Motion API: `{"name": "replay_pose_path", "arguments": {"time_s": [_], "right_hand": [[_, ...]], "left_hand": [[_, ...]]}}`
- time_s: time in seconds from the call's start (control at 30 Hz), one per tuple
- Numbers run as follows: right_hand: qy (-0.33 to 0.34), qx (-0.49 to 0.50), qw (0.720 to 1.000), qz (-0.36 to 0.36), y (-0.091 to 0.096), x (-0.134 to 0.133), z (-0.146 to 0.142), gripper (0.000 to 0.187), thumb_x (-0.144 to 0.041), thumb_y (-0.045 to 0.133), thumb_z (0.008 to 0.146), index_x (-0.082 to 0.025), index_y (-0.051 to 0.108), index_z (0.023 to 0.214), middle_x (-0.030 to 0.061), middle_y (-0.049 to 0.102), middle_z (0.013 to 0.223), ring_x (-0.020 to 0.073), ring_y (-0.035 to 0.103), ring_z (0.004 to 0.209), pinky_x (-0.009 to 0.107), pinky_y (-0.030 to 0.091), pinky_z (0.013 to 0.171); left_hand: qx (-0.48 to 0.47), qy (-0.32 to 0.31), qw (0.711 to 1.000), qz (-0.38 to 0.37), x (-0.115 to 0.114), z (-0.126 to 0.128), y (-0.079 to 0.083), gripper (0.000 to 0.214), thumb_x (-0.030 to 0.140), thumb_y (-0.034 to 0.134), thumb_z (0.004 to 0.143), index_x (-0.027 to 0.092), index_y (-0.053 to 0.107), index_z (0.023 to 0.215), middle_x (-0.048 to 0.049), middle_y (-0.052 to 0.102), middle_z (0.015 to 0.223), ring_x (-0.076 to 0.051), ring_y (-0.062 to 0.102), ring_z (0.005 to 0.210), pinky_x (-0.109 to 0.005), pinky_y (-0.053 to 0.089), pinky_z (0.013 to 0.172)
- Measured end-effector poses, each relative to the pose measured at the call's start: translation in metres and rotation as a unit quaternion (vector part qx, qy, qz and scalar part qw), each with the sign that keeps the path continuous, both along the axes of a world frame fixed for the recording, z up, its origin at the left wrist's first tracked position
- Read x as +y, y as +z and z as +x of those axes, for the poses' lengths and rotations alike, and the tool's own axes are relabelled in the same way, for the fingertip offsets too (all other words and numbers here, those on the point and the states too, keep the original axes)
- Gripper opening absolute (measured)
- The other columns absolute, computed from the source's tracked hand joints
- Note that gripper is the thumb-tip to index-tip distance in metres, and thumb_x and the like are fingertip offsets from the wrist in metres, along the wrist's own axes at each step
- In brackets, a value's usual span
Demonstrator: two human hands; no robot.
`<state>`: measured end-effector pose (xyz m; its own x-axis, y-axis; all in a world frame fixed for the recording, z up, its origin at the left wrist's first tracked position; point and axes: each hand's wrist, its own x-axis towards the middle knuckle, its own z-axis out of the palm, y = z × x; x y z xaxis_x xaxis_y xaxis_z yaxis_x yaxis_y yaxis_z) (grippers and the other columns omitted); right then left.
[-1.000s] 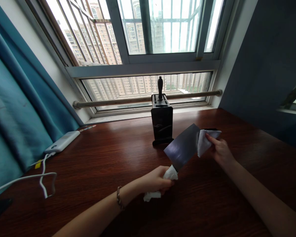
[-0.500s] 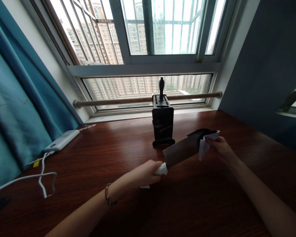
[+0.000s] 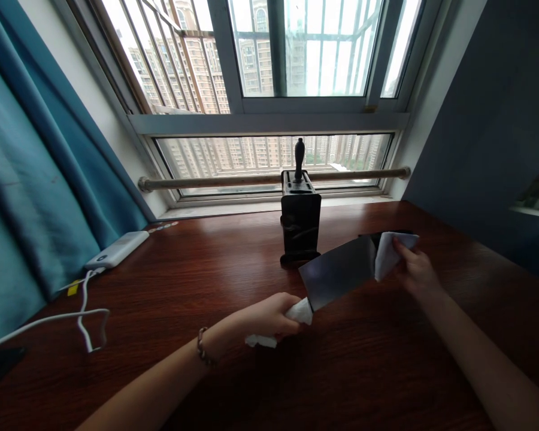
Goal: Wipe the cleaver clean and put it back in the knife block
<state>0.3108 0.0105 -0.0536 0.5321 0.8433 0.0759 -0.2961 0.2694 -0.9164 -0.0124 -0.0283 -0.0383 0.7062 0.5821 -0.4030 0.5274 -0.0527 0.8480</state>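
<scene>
My left hand [image 3: 273, 315] is closed round the handle of a cleaver [image 3: 339, 269], with white tissue [image 3: 300, 312] wrapped about the grip. The broad grey blade points to the right and slants upward, held above the table. At its far end, my right hand [image 3: 417, 266] pinches a folded white sheet [image 3: 393, 252], paper or tissue, against the blade. Behind the sheet shows a flat dark shape whose kind I cannot tell. Beyond the blade stands a black knife block [image 3: 300, 224] with one black-handled tool [image 3: 299, 158] upright in it.
The dark red wooden table [image 3: 197, 257] runs up to a barred window [image 3: 305, 54]. On the left lie a white power bank [image 3: 119, 248] and a white cable [image 3: 84, 317], near a blue curtain [image 3: 49, 149]. A dark flat object [image 3: 0, 368] sits at the left edge.
My right hand and the white sheet have moved slightly right along the blade's far end. The blade has turned and looks brighter and broader. My left hand keeps its grip.
</scene>
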Motion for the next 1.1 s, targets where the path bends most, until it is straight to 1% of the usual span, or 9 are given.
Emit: {"name": "replay_pose_path", "arguments": {"time_s": [0.07, 0.13, 0.23, 0.3, 0.33, 0.4, 0.53, 0.8, 1.1], "right_hand": [[-0.126, -0.131, 0.983, 0.036, 0.002, -0.006, 0.002, 0.023, -0.034, 0.07, 0.063, -0.016, 0.059, 0.072, 0.0027, 0.06, 0.074, 0.0168, 0.056, 0.069, 0.027, 0.046, 0.06], [-0.19, -0.375, 0.905, 0.067, 0.004, -0.019, -0.006, 0.02, -0.034, 0.063, 0.07, -0.015, 0.057, 0.064, 0.0033, 0.055, 0.062, 0.0157, 0.052, 0.059, 0.028, 0.043, 0.056], [0.005, -0.635, 0.734, 0.24, 0.005, -0.043, -0.043, 0.015, -0.022, 0.052, 0.077, -0.016, 0.056, 0.063, 0.0053, 0.055, 0.062, 0.0159, 0.052, 0.06, 0.029, 0.045, 0.058], [0.207, -0.701, 0.612, 0.301, 0.003, -0.057, -0.074, 0.016, -0.014, 0.045, 0.08, -0.013, 0.061, 0.084, 0.0107, 0.059, 0.091, 0.0227, 0.051, 0.099, 0.035, 0.045, 0.083], [0.262, -0.717, 0.568, 0.306, 0.002, -0.062, -0.087, 0.024, -0.012, 0.042, 0.082, -0.012, 0.059, 0.099, 0.0119, 0.055, 0.109, 0.0229, 0.041, 0.114, 0.037, 0.039, 0.094], [0.303, -0.721, 0.543, 0.306, -0.001, -0.067, -0.104, 0.036, -0.01, 0.039, 0.083, -0.005, 0.049, 0.117, 0.0152, 0.043, 0.125, 0.0229, 0.027, 0.125, 0.038, 0.032, 0.102], [0.339, -0.708, 0.545, 0.294, -0.006, -0.066, -0.106, 0.046, -0.017, 0.041, 0.083, -0.001, 0.036, 0.126, 0.0164, 0.033, 0.132, 0.0232, 0.017, 0.128, 0.039, 0.027, 0.105], [0.385, -0.646, 0.609, 0.251, -0.006, -0.067, -0.102, 0.051, -0.013, 0.037, 0.083, -0.007, 0.024, 0.132, 0.0161, 0.031, 0.133, 0.0191, 0.021, 0.128, 0.036, 0.029, 0.103], [0.314, -0.573, 0.702, 0.284, -0.021, -0.068, -0.105, 0.045, -0.01, 0.043, 0.082, -0.019, 0.024, 0.121, 0.0121, 0.047, 0.121, 0.0167, 0.04, 0.117, 0.035, 0.039, 0.094]], "left_hand": [[-0.007, 0.022, 1.0, 0.001, 0.001, 0.002, -0.004, 0.021, 0.02, 0.049, 0.063, 0.015, 0.052, 0.083, 0.0034, 0.045, 0.056, -0.008, 0.043, 0.045, -0.017, 0.033, 0.037], [-0.009, 0.034, 0.999, -0.012, 0.002, 0.003, -0.008, 0.023, 0.02, 0.049, 0.062, 0.015, 0.052, 0.085, 0.0034, 0.046, 0.056, -0.008, 0.043, 0.045, -0.017, 0.034, 0.038], [0.005, 0.032, 0.999, -0.029, 0.006, 0.002, -0.015, 0.023, 0.02, 0.049, 0.061, 0.015, 0.053, 0.083, 0.0031, 0.047, 0.057, -0.009, 0.044, 0.045, -0.018, 0.035, 0.039], [0.024, 0.027, 0.999, -0.009, 0.008, 0.0, -0.02, 0.018, 0.02, 0.049, 0.06, 0.014, 0.053, 0.076, 0.0023, 0.049, 0.056, -0.009, 0.045, 0.045, -0.018, 0.035, 0.038], [0.032, 0.026, 0.999, 0.006, 0.009, -0.001, -0.023, 0.014, 0.019, 0.049, 0.06, 0.014, 0.052, 0.073, 0.0018, 0.049, 0.056, -0.009, 0.045, 0.045, -0.018, 0.035, 0.038], [0.041, 0.028, 0.998, 0.028, 0.011, -0.002, -0.027, 0.01, 0.019, 0.049, 0.059, 0.014, 0.051, 0.068, 0.001, 0.049, 0.054, -0.01, 0.045, 0.045, -0.019, 0.034, 0.038], [0.043, 0.029, 0.998, 0.028, 0.011, -0.001, -0.027, 0.009, 0.021, 0.052, 0.06, 0.014, 0.05, 0.065, 0.0005, 0.049, 0.054, -0.01, 0.044, 0.044, -0.019, 0.033, 0.036], [0.048, 0.014, 0.998, 0.037, 0.007, 0.001, -0.019, 0.008, 0.019, 0.055, 0.059, 0.015, 0.05, 0.064, 0.0013, 0.049, 0.054, -0.01, 0.046, 0.046, -0.018, 0.033, 0.036], [0.049, 0.016, 0.999, 0.014, 0.007, 0.002, -0.015, 0.011, 0.02, 0.055, 0.059, 0.014, 0.053, 0.069, 0.0018, 0.05, 0.055, -0.011, 0.048, 0.046, -0.018, 0.035, 0.037]]}}
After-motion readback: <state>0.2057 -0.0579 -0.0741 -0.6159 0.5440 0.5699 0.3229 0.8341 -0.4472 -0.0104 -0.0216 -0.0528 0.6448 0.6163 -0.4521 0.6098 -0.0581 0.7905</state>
